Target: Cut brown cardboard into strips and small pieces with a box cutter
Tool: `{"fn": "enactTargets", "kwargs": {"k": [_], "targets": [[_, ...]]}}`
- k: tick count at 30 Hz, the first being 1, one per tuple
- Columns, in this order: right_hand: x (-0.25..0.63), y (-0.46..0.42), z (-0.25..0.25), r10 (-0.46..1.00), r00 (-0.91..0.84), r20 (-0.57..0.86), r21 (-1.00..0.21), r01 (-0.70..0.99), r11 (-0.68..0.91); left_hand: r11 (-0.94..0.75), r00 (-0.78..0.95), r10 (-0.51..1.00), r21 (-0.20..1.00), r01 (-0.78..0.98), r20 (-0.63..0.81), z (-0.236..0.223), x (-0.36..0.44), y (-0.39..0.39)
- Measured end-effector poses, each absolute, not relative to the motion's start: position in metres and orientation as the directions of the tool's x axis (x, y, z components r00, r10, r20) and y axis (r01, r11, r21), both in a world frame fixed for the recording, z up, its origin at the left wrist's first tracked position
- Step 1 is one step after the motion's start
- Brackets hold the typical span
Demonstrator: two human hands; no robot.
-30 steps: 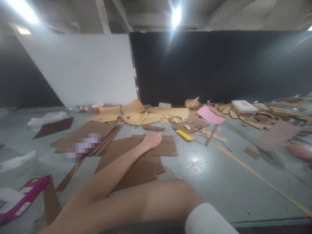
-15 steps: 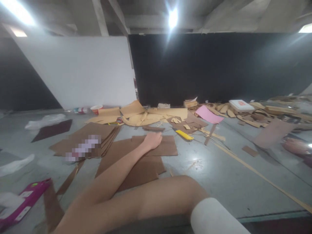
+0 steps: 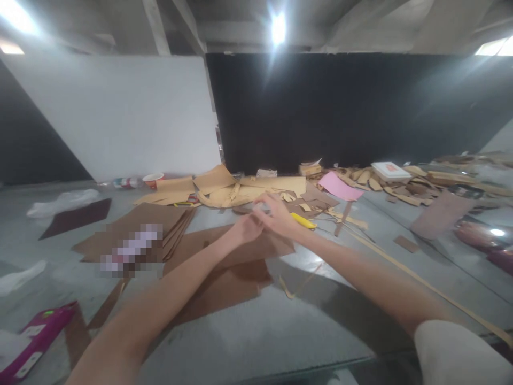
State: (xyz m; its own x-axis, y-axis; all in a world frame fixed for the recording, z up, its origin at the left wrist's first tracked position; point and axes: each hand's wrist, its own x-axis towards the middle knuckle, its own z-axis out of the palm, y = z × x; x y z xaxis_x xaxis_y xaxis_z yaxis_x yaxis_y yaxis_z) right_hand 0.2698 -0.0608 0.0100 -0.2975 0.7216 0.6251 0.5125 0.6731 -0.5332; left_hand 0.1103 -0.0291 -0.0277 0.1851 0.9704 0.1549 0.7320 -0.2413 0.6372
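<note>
My left hand (image 3: 245, 230) is closed at the upper part of a brown cardboard piece (image 3: 224, 254), which looks slightly raised over another brown cardboard sheet (image 3: 224, 294). My right hand (image 3: 277, 215) meets it from the right, fingers bent and drawn together at my left fingertips. Whatever lies between the right fingers is hidden. Just beyond my right wrist lies a yellow utility knife (image 3: 303, 220), partly covered by the hand. To the left rests a stack of brown cardboard sheets (image 3: 160, 216), with a blurred-out patch over it.
Tan cardboard offcuts (image 3: 272, 185) line the back, with a pink sheet (image 3: 340, 187) and a white box (image 3: 390, 171) to the right. A magenta object (image 3: 42, 334) sits at the near left. A long tan strip (image 3: 420, 286) crosses the right side of the grey surface.
My right arm has swung from across the front to the right side, and its hand has joined my left at the cardboard. The cardboard piece has shifted and tilted.
</note>
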Motion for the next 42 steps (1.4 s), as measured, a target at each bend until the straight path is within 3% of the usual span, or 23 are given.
{"fn": "enactTargets", "kwargs": {"k": [1,3,5,6,10,14,17,22,36,40,42], "targets": [[0.287,-0.055,0.005,0.736,-0.25,0.629,-0.515,0.576,0.635,-0.279,0.224,0.96,0.615,0.737,0.166,-0.022,0.106,-0.033],[0.313,-0.05,-0.006,0.825,-0.246,0.51,-0.626,0.552,0.551,-0.413,0.375,0.91,0.468,0.781,0.177,-0.01,0.098,-0.041],[0.328,-0.052,-0.018,0.875,-0.394,0.281,-0.754,0.473,0.455,-0.515,0.488,0.856,0.33,0.791,0.168,-0.001,0.092,-0.052],[0.333,-0.054,-0.024,0.873,-0.426,0.236,-0.789,0.44,0.428,-0.541,0.517,0.84,0.297,0.787,0.162,0.002,0.089,-0.058],[0.346,-0.065,-0.038,0.906,-0.37,0.206,-0.825,0.433,0.364,-0.586,0.586,0.797,0.427,0.689,0.146,0.005,0.077,-0.078],[0.347,-0.078,-0.033,0.841,-0.521,0.144,-0.707,0.541,0.456,-0.525,0.635,0.771,0.607,0.597,0.042,-0.005,0.068,-0.092],[0.332,-0.09,-0.025,0.738,-0.66,0.14,-0.566,0.558,0.607,-0.523,0.644,0.765,0.611,0.595,0.028,-0.014,0.068,-0.099],[0.31,-0.097,-0.022,0.714,-0.685,0.142,-0.333,0.646,0.686,-0.6,0.682,0.728,0.545,0.586,0.068,-0.02,0.064,-0.098],[0.386,-0.07,-0.042,0.845,-0.515,0.141,-0.423,0.74,0.522,-0.527,0.599,0.8,0.53,0.665,0.044,-0.01,0.007,-0.079],[0.407,-0.064,-0.045,0.868,-0.461,0.185,-0.444,0.749,0.492,-0.44,0.448,0.888,0.485,0.756,0.106,-0.005,-0.007,-0.062],[0.415,-0.061,-0.047,0.895,-0.378,0.238,-0.492,0.747,0.446,-0.366,0.318,0.93,0.55,0.751,0.185,-0.003,-0.011,-0.051]]}}
